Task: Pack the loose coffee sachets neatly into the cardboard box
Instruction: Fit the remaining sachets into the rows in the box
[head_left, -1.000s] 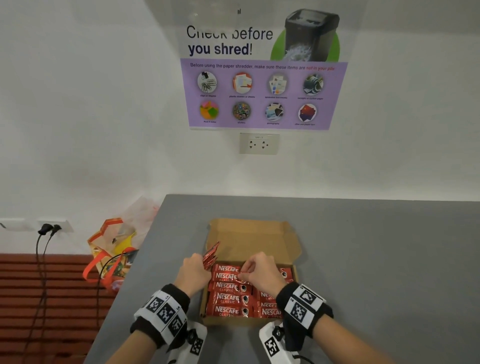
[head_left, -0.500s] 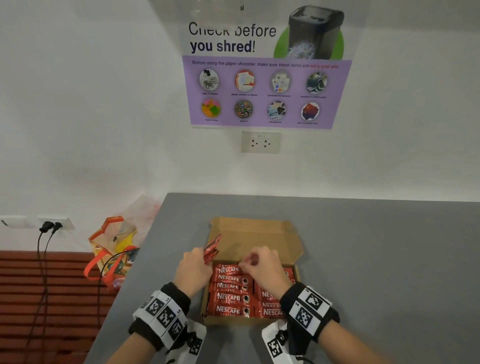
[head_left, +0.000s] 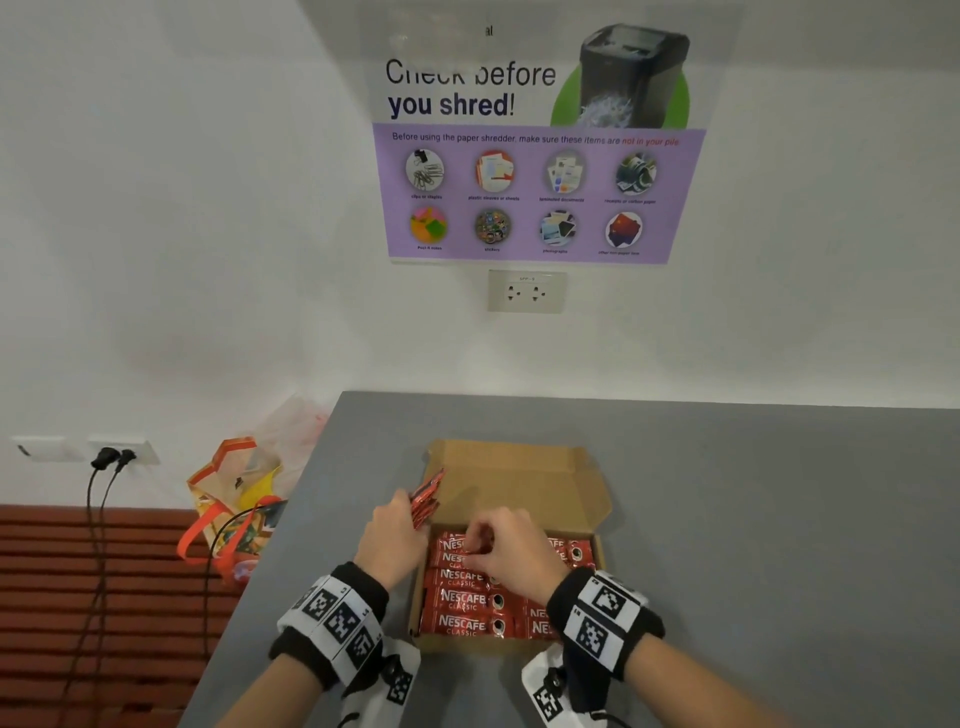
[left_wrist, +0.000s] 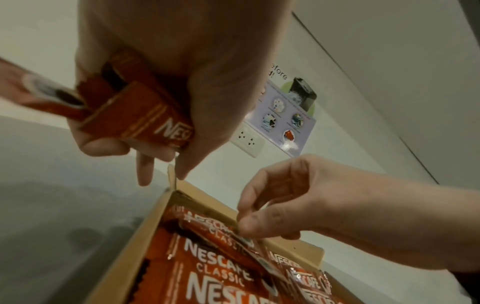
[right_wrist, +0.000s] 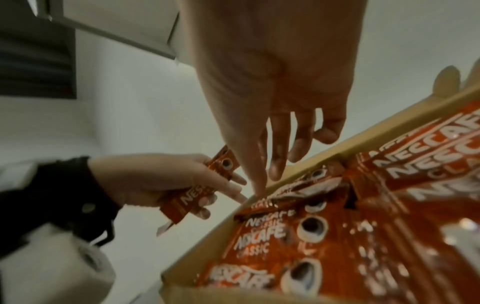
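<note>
— Head view bright, evenly lit, soft shadows under the hands; straight lines bow toward the edges.
— Wrist views dimmer, greenish, motion-blurred near the lens, glare specks at right.

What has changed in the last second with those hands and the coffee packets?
Little: the right hand has lifted slightly over the box's far row, fingertips on the sachet there. The left hand still grips its spare sachets beside the cardboard box, which stayed put.
</note>
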